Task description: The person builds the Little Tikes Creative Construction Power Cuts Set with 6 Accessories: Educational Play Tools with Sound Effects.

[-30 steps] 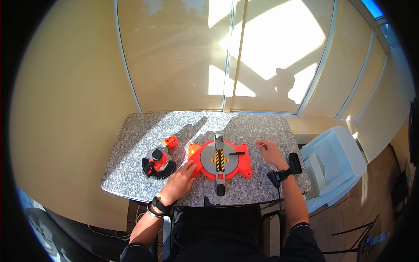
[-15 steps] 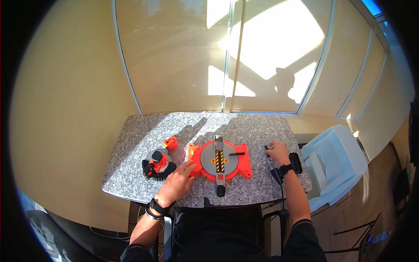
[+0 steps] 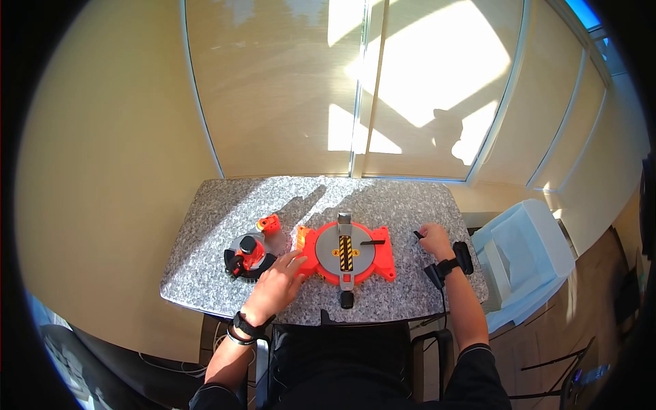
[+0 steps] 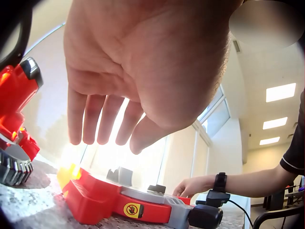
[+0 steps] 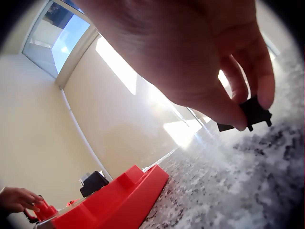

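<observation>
Speckled tabletop (image 3: 383, 297) bears the red base (image 3: 346, 253). At the base's left end, the left hand (image 3: 275, 283) grips nothing, fingers loosely straight; a black-red part (image 3: 253, 255) stands farther left. Right of the base, the right hand (image 3: 436, 240) pinches a black piece (image 5: 255, 112) narrowly. Behind the base rise pale panels (image 3: 273, 102).

Small black pronged piece (image 5: 256, 112) pinched over tabletop (image 3: 389, 297); red base (image 3: 328, 262), grey-topped, lying flat.
</observation>
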### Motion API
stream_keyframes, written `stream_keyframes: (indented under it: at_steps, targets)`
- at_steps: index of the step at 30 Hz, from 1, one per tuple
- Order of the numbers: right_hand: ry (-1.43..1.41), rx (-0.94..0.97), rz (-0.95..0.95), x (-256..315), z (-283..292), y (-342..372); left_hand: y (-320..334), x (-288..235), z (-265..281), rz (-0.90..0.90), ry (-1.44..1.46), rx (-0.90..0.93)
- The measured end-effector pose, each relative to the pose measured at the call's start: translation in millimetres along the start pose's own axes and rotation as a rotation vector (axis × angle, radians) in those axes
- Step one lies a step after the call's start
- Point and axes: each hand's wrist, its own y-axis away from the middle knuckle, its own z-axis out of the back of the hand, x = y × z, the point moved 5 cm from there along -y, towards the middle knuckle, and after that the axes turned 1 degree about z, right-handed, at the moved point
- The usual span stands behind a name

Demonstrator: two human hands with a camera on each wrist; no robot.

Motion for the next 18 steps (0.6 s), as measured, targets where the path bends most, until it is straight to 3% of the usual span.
stream_keyframes:
  at_steps: [5,13,15,18]
  targets:
    - [-0.085,-0.042,0.062,19.0,16.7,8.5,-0.8,-1.0,1.9,-0.015,-0.006,-0.033]
    - [-0.378,-0.063,0.229,108.1,74.8,49.3,-11.8,-15.8,6.7,-0.074,0.087,-0.103]
    - [-0.479,-0.063,0.444,130.5,83.2,59.1,-16.0,-24.0,8.1,-0.068,0.152,-0.085]
    - [-0.532,-0.035,0.599,158.2,93.7,75.2,-19.9,-32.2,7.4,-0.077,0.237,-0.063]
